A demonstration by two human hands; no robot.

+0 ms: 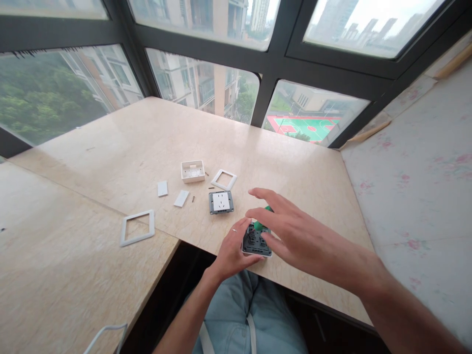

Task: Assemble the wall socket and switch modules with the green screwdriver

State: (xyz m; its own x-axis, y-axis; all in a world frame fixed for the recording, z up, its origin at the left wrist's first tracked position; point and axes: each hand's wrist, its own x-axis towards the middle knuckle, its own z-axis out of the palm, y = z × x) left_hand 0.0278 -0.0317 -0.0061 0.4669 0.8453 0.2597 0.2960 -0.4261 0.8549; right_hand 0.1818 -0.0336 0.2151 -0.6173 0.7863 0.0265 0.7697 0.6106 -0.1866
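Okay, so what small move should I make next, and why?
I'd probably close the fingers of your right hand more firmly around the green handle: they look loosely spread, while your left hand already steadies the dark module below it.

Light: daylight is entering through the windows (204, 81), brightening the pale worktop (177, 132) | Shadows: soft, darkening beneath the worktop's edge | Glare: sky is washing out to white at top right | Sharpness: the distant towers are looking hazy | Distortion: wide-angle view is stretching towards the edges
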